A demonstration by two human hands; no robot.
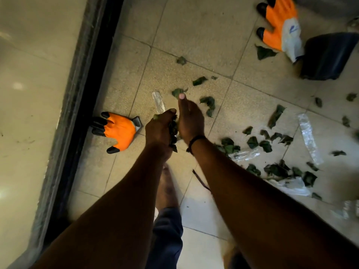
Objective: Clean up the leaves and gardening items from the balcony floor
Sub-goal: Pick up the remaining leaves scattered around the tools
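My left hand (158,131) grips a bunch of dark green leaves (173,133) together with a strip of clear plastic (158,102) that sticks out past the fist. My right hand (189,119) lies flat against the same bunch, thumb straight and pointing at a leaf (177,92) on the floor. Several loose leaves (272,144) are scattered over the beige tiles to the right. An orange glove with black claw tips (119,131) lies left of my hands. A second orange and white glove (281,26) lies at the top right.
A dark blue pot (328,55) lies on its side beside the far glove. Clear plastic wrappers (308,136) and a crumpled bag (291,186) sit among the leaves. A black door track (85,105) runs along the left. My foot (167,189) stands below my hands.
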